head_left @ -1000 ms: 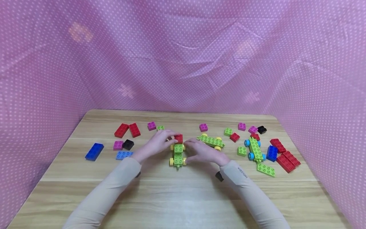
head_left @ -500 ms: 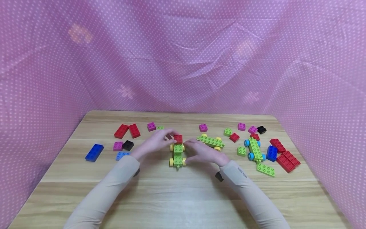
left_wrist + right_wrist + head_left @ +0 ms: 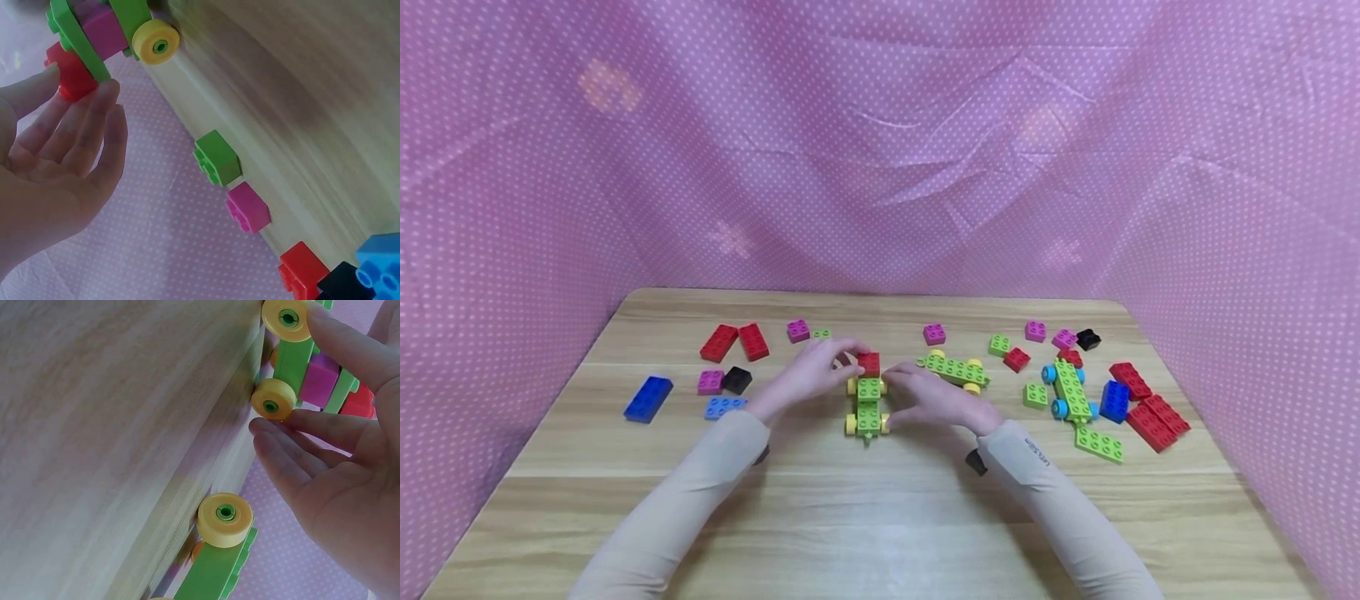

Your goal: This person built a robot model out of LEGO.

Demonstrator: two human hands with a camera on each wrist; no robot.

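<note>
A small car (image 3: 867,406) with a green studded top and yellow wheels stands at the table's middle. A red brick (image 3: 868,362) sits on its far end. My left hand (image 3: 852,357) pinches that red brick (image 3: 74,76) between thumb and fingertips (image 3: 107,92); a magenta brick (image 3: 103,28) shows under the green plate. My right hand (image 3: 901,385) lies against the car's right side. Its nearly straight fingers (image 3: 312,425) touch the yellow wheels (image 3: 272,400).
A second green chassis (image 3: 957,369) with yellow wheels lies just right of the hands, and a blue-wheeled one (image 3: 1067,390) further right among red, blue and green bricks. Red bricks (image 3: 734,341), a blue brick (image 3: 648,397) and small ones lie left. Pink dotted cloth (image 3: 880,167) walls the table.
</note>
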